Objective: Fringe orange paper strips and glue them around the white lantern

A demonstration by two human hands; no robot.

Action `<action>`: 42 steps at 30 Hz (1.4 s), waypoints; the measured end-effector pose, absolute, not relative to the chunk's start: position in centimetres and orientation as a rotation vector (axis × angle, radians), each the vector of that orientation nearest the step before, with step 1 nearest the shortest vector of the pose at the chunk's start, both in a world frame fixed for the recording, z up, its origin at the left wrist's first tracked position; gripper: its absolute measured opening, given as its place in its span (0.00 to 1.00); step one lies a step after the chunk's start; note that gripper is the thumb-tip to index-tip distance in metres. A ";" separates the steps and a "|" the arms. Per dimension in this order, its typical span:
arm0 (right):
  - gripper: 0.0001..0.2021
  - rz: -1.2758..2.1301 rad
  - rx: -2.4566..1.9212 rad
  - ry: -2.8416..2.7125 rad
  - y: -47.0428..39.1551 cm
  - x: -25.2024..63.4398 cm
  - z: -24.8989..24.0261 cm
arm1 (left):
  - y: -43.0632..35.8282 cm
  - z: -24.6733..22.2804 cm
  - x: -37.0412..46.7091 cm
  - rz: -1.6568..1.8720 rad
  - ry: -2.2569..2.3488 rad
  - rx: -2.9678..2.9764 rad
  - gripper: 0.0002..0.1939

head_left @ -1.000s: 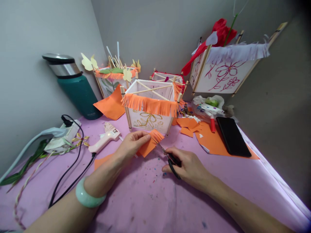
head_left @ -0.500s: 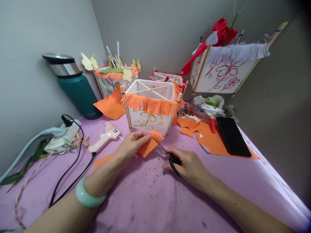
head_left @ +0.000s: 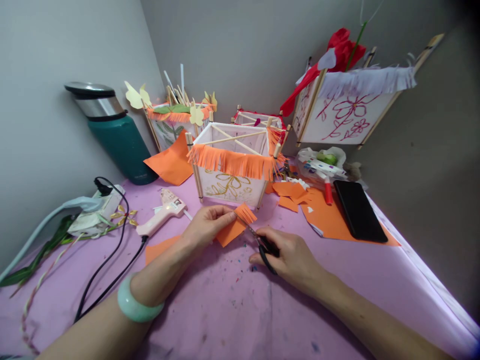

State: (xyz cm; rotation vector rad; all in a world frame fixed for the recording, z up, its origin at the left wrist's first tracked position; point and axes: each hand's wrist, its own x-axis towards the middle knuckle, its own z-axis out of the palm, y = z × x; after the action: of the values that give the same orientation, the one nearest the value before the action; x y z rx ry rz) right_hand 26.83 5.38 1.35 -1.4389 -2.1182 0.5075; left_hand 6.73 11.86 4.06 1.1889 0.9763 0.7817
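Note:
My left hand (head_left: 210, 223) pinches a small orange paper piece (head_left: 230, 231) whose upper right edge is cut into thin strips. In my right hand (head_left: 294, 252) are black-handled scissors (head_left: 267, 252), their blades pointing up and left against the cut edge of the paper. Just behind the hands stands a white lantern (head_left: 230, 187) with wooden sticks at its corners, an orange fringe (head_left: 232, 161) along its top and a gold flower drawing on its front. Another orange sheet (head_left: 159, 250) lies partly under my left forearm.
A pink glue gun (head_left: 163, 219), cables and a white power strip (head_left: 95, 215) lie left, before a teal bottle (head_left: 120, 145). Right are orange scraps (head_left: 290, 191) and a black phone (head_left: 360, 211). Behind stands another fringed lantern (head_left: 168, 132); a flowered one (head_left: 341, 117) hangs at upper right.
My left hand and the orange paper have shifted slightly right. The scissors have moved slightly left, with their blades now reaching farther across the paper.

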 end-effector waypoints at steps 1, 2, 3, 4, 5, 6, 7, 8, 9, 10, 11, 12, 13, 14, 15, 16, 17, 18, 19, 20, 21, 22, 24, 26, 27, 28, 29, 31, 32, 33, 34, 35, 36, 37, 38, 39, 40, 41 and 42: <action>0.16 0.507 -1.437 -2.116 5.4 26.8 1.4 | 11.8 4.0 6.7 0.777 0.966 1.188 0.11; 0.16 0.506 -1.435 -2.114 5.4 26.8 1.4 | 11.8 4.0 6.7 0.770 0.954 1.188 0.11; 0.17 0.505 -1.434 -2.112 5.4 26.8 1.4 | 11.8 4.0 6.7 0.764 0.947 1.189 0.11; 0.17 0.505 -1.433 -2.112 5.3 26.7 1.4 | 11.8 4.0 6.7 0.758 0.943 1.188 0.10; 0.17 0.505 -1.433 -2.112 5.3 26.7 1.4 | 11.8 3.9 6.7 0.754 0.943 1.188 0.10; 0.17 0.504 -1.435 -2.110 5.3 26.7 1.4 | 11.9 3.9 6.7 0.752 0.945 1.188 0.10; 0.16 0.506 -1.436 -2.110 5.3 26.7 1.4 | 11.9 3.9 6.7 0.752 0.947 1.189 0.10; 0.16 0.510 -1.437 -2.111 5.3 26.7 1.4 | 11.9 3.9 6.7 0.752 0.948 1.192 0.11; 0.15 0.514 -1.436 -2.111 5.4 26.7 1.3 | 11.9 4.0 6.7 0.750 0.951 1.194 0.11; 0.15 0.516 -1.434 -2.109 5.4 26.7 1.3 | 11.9 4.0 6.7 0.747 0.953 1.193 0.11; 0.15 0.515 -1.431 -2.110 5.4 26.8 1.3 | 11.9 4.0 6.7 0.745 0.955 1.190 0.11; 0.15 0.511 -1.429 -2.112 5.5 26.8 1.2 | 11.9 4.1 6.7 0.744 0.957 1.184 0.11; 0.15 0.503 -1.427 -2.114 5.5 26.8 1.2 | 11.9 4.1 6.7 0.743 0.957 1.178 0.10; 0.15 0.493 -1.427 -2.116 5.5 26.8 1.2 | 11.9 4.1 6.7 0.743 0.956 1.173 0.10; 0.15 0.483 -1.424 -2.119 5.5 26.8 1.1 | 11.9 4.1 6.7 0.743 0.953 1.168 0.10; 0.15 0.475 -1.419 -2.122 5.6 26.9 1.1 | 11.9 4.0 6.7 0.743 0.949 1.163 0.11; 0.15 0.470 -1.412 -2.123 5.6 26.9 1.2 | 11.9 4.0 6.6 0.742 0.945 1.156 0.11; 0.15 0.466 -1.405 -2.125 5.6 26.9 1.2 | 11.9 3.9 6.6 0.740 0.940 1.146 0.11; 0.15 0.464 -1.397 -2.126 5.6 26.9 1.2 | 12.0 3.8 6.6 0.736 0.934 1.138 0.11; 0.15 0.464 -1.393 -2.127 5.7 27.0 1.2 | 12.0 3.7 6.5 0.732 0.927 1.131 0.11; 0.15 0.465 -1.392 -2.128 5.7 27.0 1.1 | 12.1 3.6 6.5 0.725 0.918 1.127 0.12; 0.15 0.468 -1.393 -2.128 5.7 27.1 1.1 | 12.1 3.6 6.4 0.713 0.909 1.127 0.12; 0.16 0.470 -1.397 -2.126 5.8 27.2 1.1 | 12.2 3.6 6.4 0.686 0.891 1.129 0.13; 0.16 0.472 -1.403 -2.120 5.7 27.2 1.2 | 12.1 3.7 6.4 0.664 0.883 1.130 0.13; 0.16 0.475 -1.409 -2.118 5.7 27.2 1.2 | 12.1 3.8 6.4 0.663 0.886 1.133 0.13; 0.16 0.479 -1.417 -2.117 5.6 27.1 1.3 | 12.0 3.9 6.4 0.670 0.893 1.136 0.13; 0.16 0.486 -1.427 -2.117 5.6 27.1 1.4 | 12.0 4.0 6.4 0.685 0.901 1.141 0.12; 0.15 0.500 -1.442 -2.118 5.5 27.0 1.6 | 12.0 4.1 6.4 0.725 0.916 1.148 0.11; 0.15 0.504 -1.445 -2.117 5.4 26.9 1.7 | 12.0 4.1 6.3 0.745 0.918 1.148 0.11; 0.15 0.506 -1.445 -2.116 5.4 26.9 1.8 | 12.0 4.1 6.3 0.763 0.917 1.145 0.11; 0.15 0.508 -1.446 -2.114 5.4 26.9 1.9 | 12.1 4.1 6.3 0.780 0.911 1.138 0.11; 0.15 0.512 -1.448 -2.114 5.4 26.9 2.0 | 12.1 4.1 6.3 0.797 0.903 1.129 0.11; 0.15 0.514 -1.450 -2.114 5.4 26.9 2.0 | 12.2 4.1 6.2 0.815 0.894 1.119 0.11; 0.15 0.518 -1.452 -2.117 5.4 26.9 2.1 | 12.2 4.1 6.2 0.836 0.887 1.113 0.11; 0.15 0.522 -1.452 -2.119 5.4 26.9 2.1 | 12.3 4.1 6.2 0.856 0.883 1.109 0.11; 0.15 0.525 -1.450 -2.123 5.4 26.9 2.2 | 12.3 4.1 6.2 0.873 0.885 1.107 0.10; 0.15 0.528 -1.445 -2.126 5.3 26.9 2.3 | 12.4 4.1 6.2 0.885 0.892 1.108 0.10; 0.15 0.533 -1.440 -2.130 5.3 26.9 2.3 | 12.4 4.1 6.2 0.894 0.903 1.110 0.10; 0.15 0.538 -1.437 -2.132 5.3 26.9 2.3 | 12.4 4.1 6.2 0.900 0.912 1.111 0.10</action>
State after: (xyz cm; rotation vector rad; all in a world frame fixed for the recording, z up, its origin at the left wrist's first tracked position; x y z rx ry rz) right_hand 26.87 5.30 2.32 -1.4365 -2.1317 0.5382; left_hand 6.15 12.38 4.12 1.1105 0.9121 0.9000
